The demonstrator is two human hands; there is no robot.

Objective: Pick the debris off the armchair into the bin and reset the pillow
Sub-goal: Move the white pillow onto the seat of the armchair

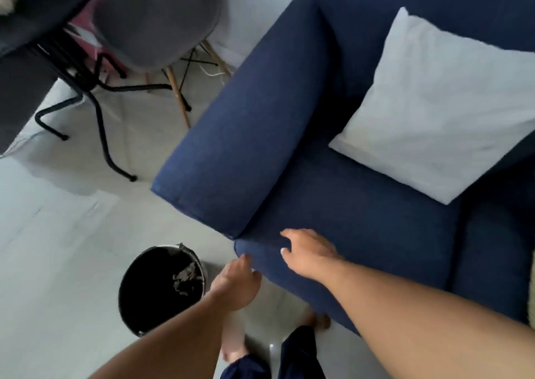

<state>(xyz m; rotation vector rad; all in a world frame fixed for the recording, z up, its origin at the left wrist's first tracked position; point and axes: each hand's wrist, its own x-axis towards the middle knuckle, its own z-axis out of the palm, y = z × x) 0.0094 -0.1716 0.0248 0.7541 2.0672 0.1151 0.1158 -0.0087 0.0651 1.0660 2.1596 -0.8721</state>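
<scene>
Just both hands, left (pixel 236 284) loosely curled, right (pixel 308 252) spread on armchair (pixel 347 210).

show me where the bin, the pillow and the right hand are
bin (pixel 127 300): head view, dark inner wall
pillow (pixel 440 109): head view, middle of its white face
right hand (pixel 308 252): head view, back of hand

The armchair (pixel 289 152) wears matt navy woven cloth. The pillow (pixel 445 109) at upper right is soft pale cloth, lightly creased. The bin (pixel 130 312) at lower left looks like glossy black plastic, though blur hinders certainty. The floor (pixel 58 234) is smooth, faintly shiny tile. The grey chair (pixel 156 22) has wooden legs.
</scene>
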